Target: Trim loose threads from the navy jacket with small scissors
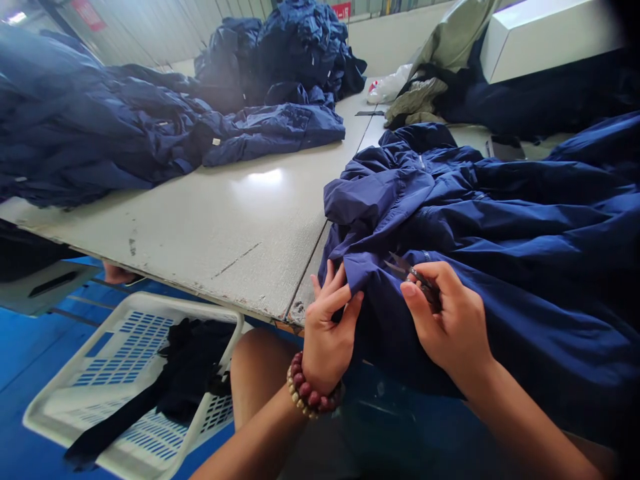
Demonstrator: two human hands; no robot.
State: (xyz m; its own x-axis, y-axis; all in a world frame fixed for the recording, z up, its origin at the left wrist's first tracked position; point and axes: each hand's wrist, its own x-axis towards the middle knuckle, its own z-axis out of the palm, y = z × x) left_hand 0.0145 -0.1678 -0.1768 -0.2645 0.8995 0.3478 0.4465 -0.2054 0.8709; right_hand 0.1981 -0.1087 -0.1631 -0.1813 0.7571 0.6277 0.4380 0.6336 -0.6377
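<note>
- The fingers [334,293] of the left hand [327,333] pinch a fold of one blue jacket [450,200], with the thumb on one side and the other fingers curled on the other.
- The right hand [450,320] is closed around one small pair of snips [407,270]. The two dark blades poke out past the thumb and rest just on the cloth.
- The two hands are near each other, at the front edge of the surface [225,227].
- The blue jacket lies crumpled on the right part of the surface and hangs down over the edge toward the person's lap.
- One bead bracelet [310,397] with red and pale beads sits on the left wrist.
- One white plastic basket [125,373] stands on the blue floor [30,347], low on the left. Dark cloth [190,367] lies in it.
- Two heaps of blue jackets sit far back on the surface: one big heap [100,127] on the left and one heap [290,53] behind it.
- One white box [545,33] sits far back on the right, with green-grey cloth [415,100] beside it.
</note>
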